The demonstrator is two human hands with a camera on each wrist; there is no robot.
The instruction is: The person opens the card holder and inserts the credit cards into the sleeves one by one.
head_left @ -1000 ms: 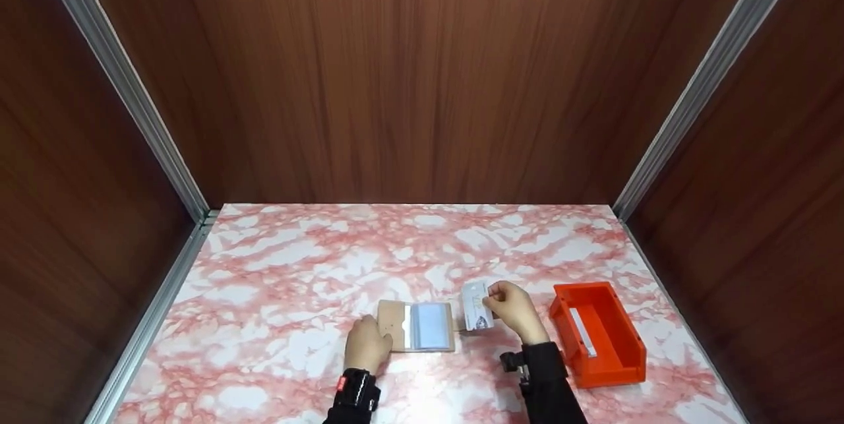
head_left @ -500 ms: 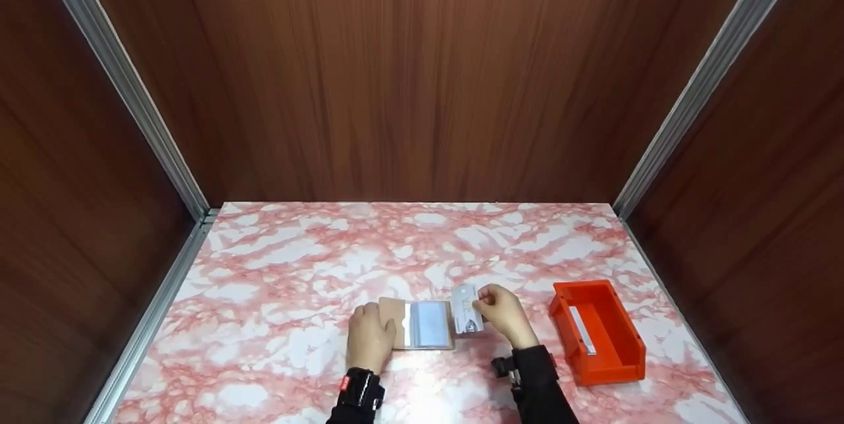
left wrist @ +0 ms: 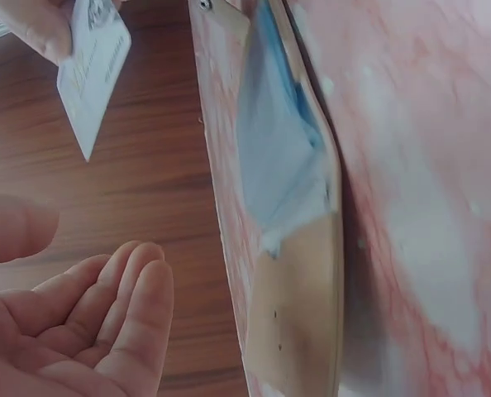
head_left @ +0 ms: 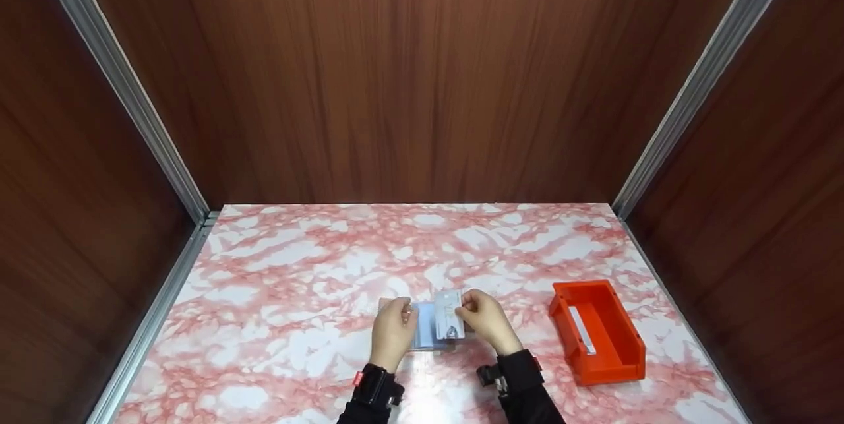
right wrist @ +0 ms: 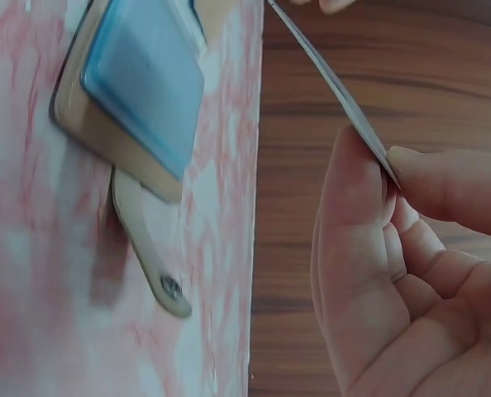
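My right hand (head_left: 486, 320) pinches a white printed card (head_left: 448, 314) between thumb and fingers, above the right part of an open tan card holder. In the left wrist view the holder's tan cover (left wrist: 299, 306) lies open on the table, bluish clear sleeves (left wrist: 274, 132) inside it. A strap with a metal snap (right wrist: 150, 248) sticks out from one side. Over the holder's left part is my left hand (head_left: 393, 335), raised off it with nothing in its grasp. Its loosely bent fingers (left wrist: 142, 318) stay apart from the thumb and from the card.
An orange-red bin (head_left: 610, 335) with a white label strip on its side stands on the right of the table. The red and white marbled tabletop (head_left: 297, 259) is bounded by brown wood-grain panels (head_left: 409, 81) at the back and sides.
The right hand has carried the card leftward, from beside the holder to above its sleeves. My left hand has let go of the holder's left cover, risen and moved right.
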